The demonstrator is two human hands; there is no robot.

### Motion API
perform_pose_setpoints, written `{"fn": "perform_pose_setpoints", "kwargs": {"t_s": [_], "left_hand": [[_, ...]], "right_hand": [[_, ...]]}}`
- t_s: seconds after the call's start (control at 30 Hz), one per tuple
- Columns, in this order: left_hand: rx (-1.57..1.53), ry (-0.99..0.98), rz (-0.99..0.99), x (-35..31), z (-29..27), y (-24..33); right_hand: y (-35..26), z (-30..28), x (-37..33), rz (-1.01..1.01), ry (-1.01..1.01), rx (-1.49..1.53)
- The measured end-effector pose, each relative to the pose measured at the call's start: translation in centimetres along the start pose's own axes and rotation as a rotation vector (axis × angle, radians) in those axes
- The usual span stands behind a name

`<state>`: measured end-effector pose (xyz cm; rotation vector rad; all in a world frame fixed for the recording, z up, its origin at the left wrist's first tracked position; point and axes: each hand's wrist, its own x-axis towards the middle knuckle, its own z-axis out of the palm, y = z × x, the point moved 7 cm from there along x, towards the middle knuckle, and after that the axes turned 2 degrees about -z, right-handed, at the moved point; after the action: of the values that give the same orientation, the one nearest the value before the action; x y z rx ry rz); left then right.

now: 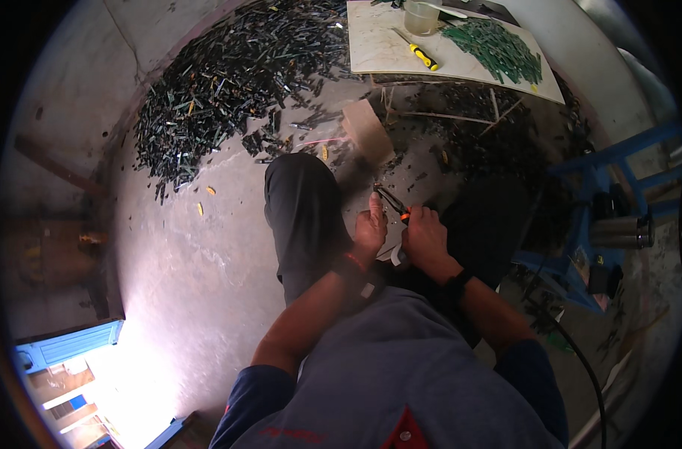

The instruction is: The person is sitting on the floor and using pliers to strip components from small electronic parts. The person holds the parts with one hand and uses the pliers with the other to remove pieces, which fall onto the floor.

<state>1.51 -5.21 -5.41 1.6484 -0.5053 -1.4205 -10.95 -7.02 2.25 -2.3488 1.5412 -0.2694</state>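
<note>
Between my knees, my right hand (425, 238) is closed round the handles of a pair of pliers (392, 200) with dark jaws and some orange on the grip. The jaws point up and left. Beside them my left hand (371, 227) is closed, its thumb stretched toward the tips of the jaws. A small piece seems to sit at those tips, too small to make out. What the left fingers wrap round is hidden. Just beyond the hands a brown block or piece of board (368, 131) stands on the floor, with small scraps around it.
A large heap of dark strips (228, 82) covers the floor at far left. On a pale low table (371, 56) lie a yellow-black screwdriver (423, 57), green strips (494, 49) and a translucent tub (421, 19). A blue metal frame (580, 161) holding a steel cylinder (621, 233) stands at right.
</note>
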Motion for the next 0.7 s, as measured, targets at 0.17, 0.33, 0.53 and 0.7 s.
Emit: {"fn": "perform_pose_setpoints", "kwargs": {"t_s": [0.17, 0.33, 0.53, 0.7], "left_hand": [[0.071, 0.047, 0.049, -1.0, 0.0, 1.5], [0.319, 0.114, 0.221, -1.5, -0.1, 3.0], [0.411, 0.116, 0.269, -1.8, -0.2, 3.5], [0.418, 0.092, 0.262, -1.6, -0.5, 3.1]], "right_hand": [[-0.2, 0.2, -0.1, -0.005, -0.034, -0.035], [-0.4, 0.0, -0.3, -0.029, -0.002, -0.070], [-0.1, 0.7, -0.2, -0.031, -0.032, 0.025], [-0.2, 0.5, 0.1, -0.028, -0.100, 0.010]]}}
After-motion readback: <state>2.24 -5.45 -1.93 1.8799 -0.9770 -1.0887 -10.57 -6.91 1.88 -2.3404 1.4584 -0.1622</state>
